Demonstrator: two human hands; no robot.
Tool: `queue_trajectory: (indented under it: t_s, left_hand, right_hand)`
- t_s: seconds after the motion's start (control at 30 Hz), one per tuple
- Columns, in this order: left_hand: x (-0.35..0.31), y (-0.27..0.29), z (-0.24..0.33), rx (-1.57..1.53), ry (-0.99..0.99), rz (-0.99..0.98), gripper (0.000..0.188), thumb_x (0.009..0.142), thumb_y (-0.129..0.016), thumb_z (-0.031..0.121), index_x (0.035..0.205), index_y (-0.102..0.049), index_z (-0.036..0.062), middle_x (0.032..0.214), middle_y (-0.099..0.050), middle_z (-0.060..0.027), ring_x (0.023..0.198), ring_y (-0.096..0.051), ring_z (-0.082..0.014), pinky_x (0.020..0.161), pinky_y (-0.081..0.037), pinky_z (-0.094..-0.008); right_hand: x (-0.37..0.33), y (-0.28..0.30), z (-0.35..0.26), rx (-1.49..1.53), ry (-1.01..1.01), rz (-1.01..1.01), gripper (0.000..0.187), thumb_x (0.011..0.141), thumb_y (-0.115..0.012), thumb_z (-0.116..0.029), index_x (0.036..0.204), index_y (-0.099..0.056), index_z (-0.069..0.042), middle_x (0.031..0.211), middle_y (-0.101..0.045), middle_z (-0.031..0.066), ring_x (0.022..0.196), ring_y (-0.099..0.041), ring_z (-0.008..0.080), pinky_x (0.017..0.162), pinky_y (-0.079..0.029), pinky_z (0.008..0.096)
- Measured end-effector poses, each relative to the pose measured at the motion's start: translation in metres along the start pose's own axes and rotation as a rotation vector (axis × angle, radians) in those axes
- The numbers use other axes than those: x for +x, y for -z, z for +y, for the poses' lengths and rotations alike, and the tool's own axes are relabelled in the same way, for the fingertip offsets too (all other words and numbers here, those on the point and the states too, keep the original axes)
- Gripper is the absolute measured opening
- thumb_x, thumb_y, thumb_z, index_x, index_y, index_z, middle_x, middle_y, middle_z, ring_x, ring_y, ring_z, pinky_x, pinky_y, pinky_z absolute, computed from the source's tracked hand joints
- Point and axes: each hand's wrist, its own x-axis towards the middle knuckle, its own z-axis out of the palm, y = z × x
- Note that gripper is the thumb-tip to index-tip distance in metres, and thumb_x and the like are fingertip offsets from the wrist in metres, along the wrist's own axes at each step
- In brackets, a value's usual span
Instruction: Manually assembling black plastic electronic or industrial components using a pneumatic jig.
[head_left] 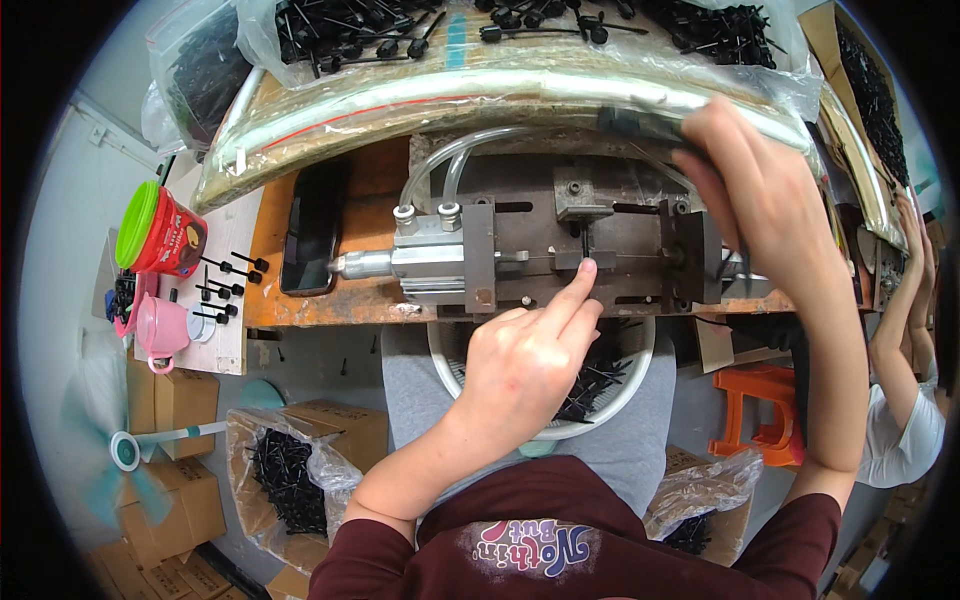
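My left hand (pixel 525 365) reaches over the front of a dark metal fixture (pixel 530 225), its index finger stretched out. The fingertip touches a small dark piece at the middle of the fixture, below a bolted metal block (pixel 582 197); the finger partly hides that piece. Further right and higher, my right hand (pixel 760 170) is curled and blurred by motion. A black plastic part (pixel 640 123), also smeared, juts left from its fingertips above the bench's back edge. A silver air cylinder (pixel 430 262) with clear tubes (pixel 480 138) sits at the fixture's left end.
Black stemmed parts (pixel 350 35) are heaped on a plastic-covered shelf behind. A white basket (pixel 648 375) of parts rests at my lap. Leftward lie a phone (pixel 310 230), a red tub (pixel 180 240) and a pink cup (pixel 163 325). A co-worker's arm (pixel 893 310) shows far right, an orange stool (pixel 735 410) nearer.
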Motion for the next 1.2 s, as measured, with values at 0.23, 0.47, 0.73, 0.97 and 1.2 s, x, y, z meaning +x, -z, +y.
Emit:
queue_trajectory:
  t_s: [0.23,0.47,0.73,0.97,1.2]
  left_hand:
    - [-0.008,0.017,0.003,-0.948,0.363,0.020,0.052,0.074,-0.081,-0.002,0.123,-0.063,-0.0036,0.111,-0.067,-0.0152,0.079,-0.069,-0.0134,0.071,-0.057,-0.0251]
    - [-0.011,0.047,0.005,-0.995,0.297,-0.081,0.044,0.063,-0.086,0.000,0.103,-0.071,-0.0085,0.096,-0.068,-0.0160,0.087,-0.070,-0.0238,0.071,-0.059,-0.0313]
    - [-0.015,-0.001,0.002,-0.108,-0.014,0.051,0.031,0.067,-0.079,0.005,0.097,-0.072,0.0017,0.119,-0.068,-0.0132,0.088,-0.069,-0.0243,0.078,-0.055,-0.0321]
    - [-0.004,-0.002,0.013,0.022,-0.023,-0.004,0.026,0.070,-0.078,0.009,0.095,-0.071,0.0023,0.119,-0.069,-0.0112,0.076,-0.068,-0.0200,0.070,-0.054,-0.0307]
    - [-0.001,-0.003,0.005,0.126,-0.018,-0.026,0.026,0.069,-0.078,0.007,0.094,-0.071,0.0023,0.120,-0.069,-0.0102,0.069,-0.067,-0.0194,0.066,-0.053,-0.0290]
  right_hand:
    - [-0.034,0.005,-0.042,0.018,0.141,0.060,0.026,0.072,-0.062,-0.018,0.095,-0.058,-0.006,0.083,-0.056,0.0046,0.063,-0.056,0.0154,0.050,-0.044,0.0275]
    - [-0.053,-0.003,-0.064,0.090,0.104,0.104,0.014,0.077,-0.067,-0.015,0.088,-0.062,-0.007,0.076,-0.054,0.0039,0.058,-0.049,0.0124,0.048,-0.039,0.0230]
    - [-0.069,-0.011,-0.085,1.182,-0.802,0.545,0.023,0.106,-0.039,-0.023,0.096,-0.045,-0.003,0.088,-0.051,0.0082,0.053,-0.033,0.0029,0.047,-0.026,0.0178]
    - [-0.069,-0.019,-0.105,1.267,-0.957,0.765,0.027,0.107,-0.033,-0.025,0.093,-0.043,-0.004,0.087,-0.050,0.0094,0.050,-0.032,0.0051,0.044,-0.026,0.0187]
    - [-0.074,-0.025,-0.112,1.308,-1.013,0.880,0.028,0.108,-0.033,-0.026,0.093,-0.042,-0.004,0.087,-0.049,0.0095,0.050,-0.034,0.0074,0.045,-0.027,0.0203]
